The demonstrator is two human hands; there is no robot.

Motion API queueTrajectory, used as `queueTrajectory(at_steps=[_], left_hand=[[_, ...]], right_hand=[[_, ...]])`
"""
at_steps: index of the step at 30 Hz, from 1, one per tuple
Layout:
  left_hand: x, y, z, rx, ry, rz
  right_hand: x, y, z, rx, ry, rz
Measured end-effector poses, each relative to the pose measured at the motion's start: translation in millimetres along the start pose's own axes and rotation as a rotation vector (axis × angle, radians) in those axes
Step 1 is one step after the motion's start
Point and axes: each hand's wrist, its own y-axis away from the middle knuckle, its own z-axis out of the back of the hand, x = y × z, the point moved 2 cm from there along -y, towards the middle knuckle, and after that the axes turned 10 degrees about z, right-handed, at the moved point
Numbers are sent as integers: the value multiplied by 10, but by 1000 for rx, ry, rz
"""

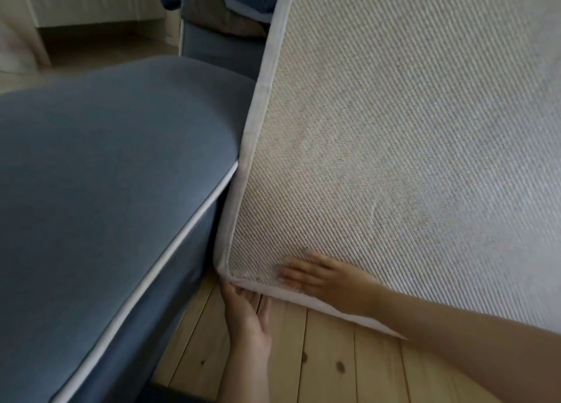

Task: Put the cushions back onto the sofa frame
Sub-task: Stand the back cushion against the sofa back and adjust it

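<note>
Beside sofa [106,175], bulky, prob soft cushion [394,129] is steadied: L hand [249,314] open under btm corner (best lift pt), R hand [321,276] flat on face.

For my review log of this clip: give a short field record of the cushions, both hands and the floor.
held item: large cushion, upright, woven beige face toward the camera
placed item: blue cushion with white piping, lying flat to its left
left hand: fingers at the underside of the lower corner
right hand: flat on the woven face
floor: wooden boards
</note>
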Motion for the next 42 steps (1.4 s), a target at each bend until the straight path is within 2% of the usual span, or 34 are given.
queueTrajectory(at_steps=[3,5,7,9,12,15,18,20,22,25,27,32,35,38,42], left_hand=[[12,42,-33,9,-13,-16],[23,49,-28,28,-60,-50],[41,67,-43,18,-41,-38],[107,56,-70,18,-50,-35],[244,54,-97,55,-167,-52],[295,64,-121,101,-90,-48],[250,140,-164,166,-41,-60],[250,143,-158,173,-55,-75],[246,143,-157,165,-24,-36],[291,169,-178,199,-35,-44],[324,142,-121,188,-23,-76],[403,108,-74,155,82,-5],[459,88,-73,143,103,-11],[554,107,-114,133,150,86],[736,109,-113,164,161,160]], right_hand=[[54,25,-2,5,9,-45],[123,10,55,-1,-71,-41],[64,124,-9,-36,5,5],[17,186,-28,-3,-22,-13],[96,136,79,-27,-69,-39],[80,296,-79,-28,26,4],[188,321,-92,34,-7,-40],[263,403,-60,-26,-65,-9],[211,563,-143,-66,5,7],[225,612,-138,-3,-50,6],[335,593,-89,-55,-113,83],[260,737,-177,-21,-80,-28],[329,723,-143,-58,-104,-5],[295,828,-219,-12,-34,-14],[362,881,-200,-36,-115,-38]])
